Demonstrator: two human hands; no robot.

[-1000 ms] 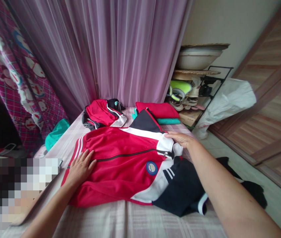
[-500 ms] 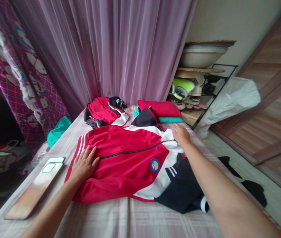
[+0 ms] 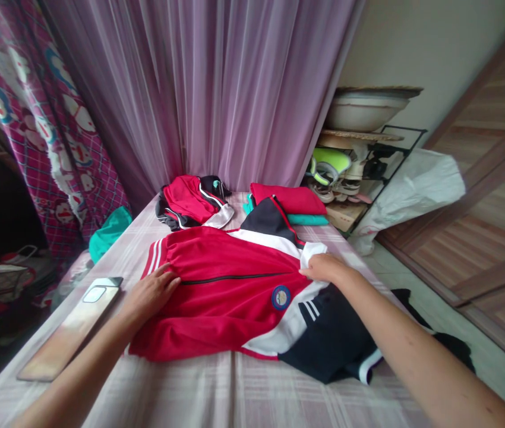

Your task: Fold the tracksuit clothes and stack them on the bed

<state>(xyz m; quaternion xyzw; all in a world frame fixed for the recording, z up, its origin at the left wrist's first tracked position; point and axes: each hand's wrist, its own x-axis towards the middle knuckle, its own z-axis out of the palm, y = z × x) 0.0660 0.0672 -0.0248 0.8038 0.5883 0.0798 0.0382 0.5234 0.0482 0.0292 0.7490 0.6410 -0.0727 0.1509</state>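
A red, white and black zip jacket (image 3: 226, 255) lies spread on the bed, its striped hem to the left and its white collar to the right. A round blue badge (image 3: 281, 298) shows on its front. My left hand (image 3: 154, 290) rests on the hem end with its fingers apart, pressing on the cloth. At the collar, my right hand (image 3: 324, 267) has its fingers closed on the jacket near the top of the zip. One black sleeve (image 3: 328, 333) lies bent below my right forearm.
A phone (image 3: 72, 333) lies at the left. Behind the jacket are a crumpled red and black garment (image 3: 190, 199) and folded red cloth (image 3: 286, 199) on green cloth. A shoe rack (image 3: 368, 172) stands at the right, beside a white bag (image 3: 417, 190).
My right hand has moved a little nearer and to the left at the collar, gripping the cloth. The jacket's front has shifted and creased there. My left hand stays at the hem.
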